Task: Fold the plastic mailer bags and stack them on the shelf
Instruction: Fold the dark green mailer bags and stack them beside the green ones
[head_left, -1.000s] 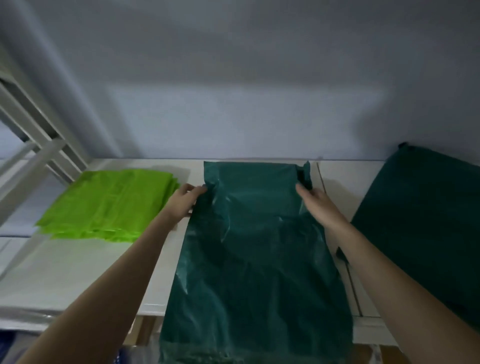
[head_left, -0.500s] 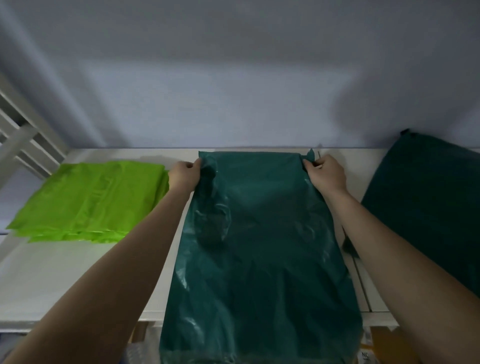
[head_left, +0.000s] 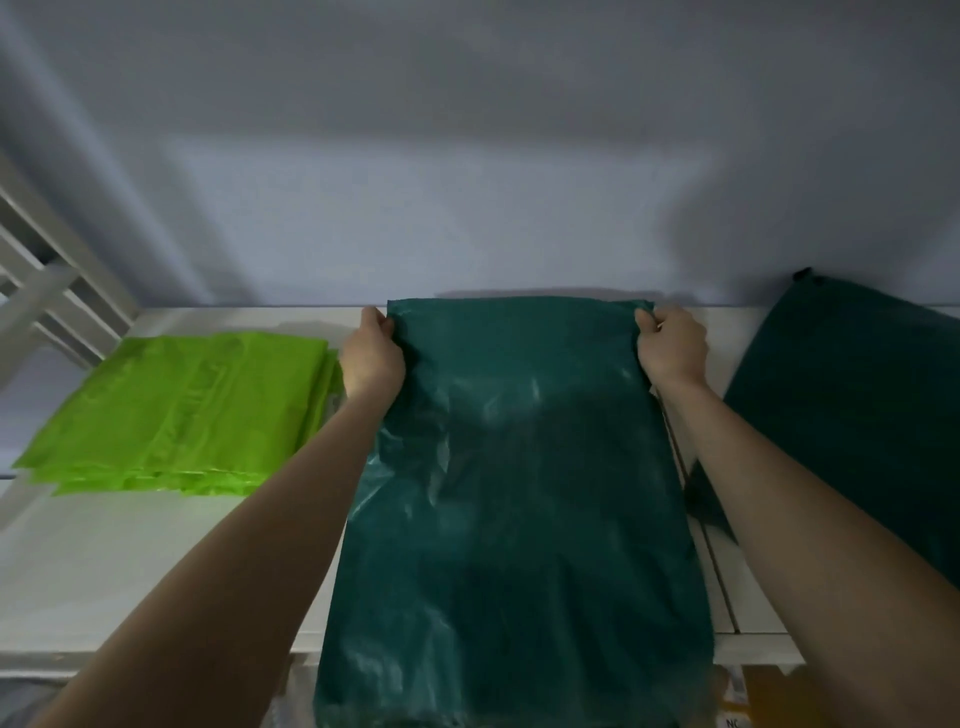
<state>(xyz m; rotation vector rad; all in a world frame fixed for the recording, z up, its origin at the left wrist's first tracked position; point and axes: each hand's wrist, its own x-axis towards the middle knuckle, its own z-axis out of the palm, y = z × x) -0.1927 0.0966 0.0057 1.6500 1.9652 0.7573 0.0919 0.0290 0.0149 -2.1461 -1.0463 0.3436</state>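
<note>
Dark green glossy plastic mailer bag (head_left: 519, 493) lies flat and lengthwise on the white shelf (head_left: 104, 561), its crinkled near end hanging over the front edge. At its far corners, by the wall, the left hand (head_left: 373, 356) and right hand (head_left: 674, 345) each pinch the film with curled fingers. A stack of smooth lime-green folded plastic bags (head_left: 176, 410) lies left, a darker green stack (head_left: 857, 415) right.

Looks like a packing or stock room: a plain white shelf (head_left: 130, 571) against a bare wall (head_left: 467, 182), with a lime-green mailer stack (head_left: 176, 415) and dark green mailers (head_left: 519, 493) lying on it.
</note>
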